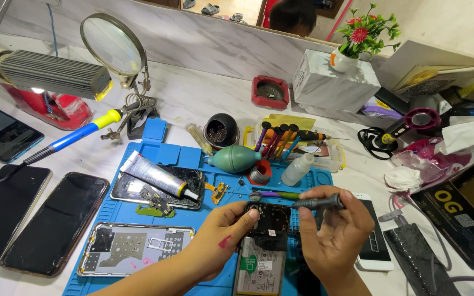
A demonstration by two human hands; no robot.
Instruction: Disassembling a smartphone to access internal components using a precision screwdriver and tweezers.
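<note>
Head view looked down on a blue work mat (138, 151) spread on a pale counter (204, 90). An opened phone (261, 246) lay on the mat near its front edge, back cover off, battery and dark upper boards showing. The left hand (220, 238) rested at the phone's left side, its grip closed lightly on the upper corner with the thumb tip pressed on the camera area. The right hand (338, 233) hovered just right of the phone, its fingers pinched shut around a grey screwdriver (316, 203) held nearly level, tip pointing left above the phone's top edge.

Left of the hands, a bare phone frame (135, 249) lay on the mat, and behind it a cracked screen panel (157, 189) with a white glue tube (157, 174) across it. A green air blower (236, 159) and a rack of coloured screwdrivers (281, 140) stood farther back. Two dark phones (28, 219) lay side by side off the mat to the left, near a blue-handled soldering iron (75, 137). A white phone (374, 241) lay just right of the right hand.
</note>
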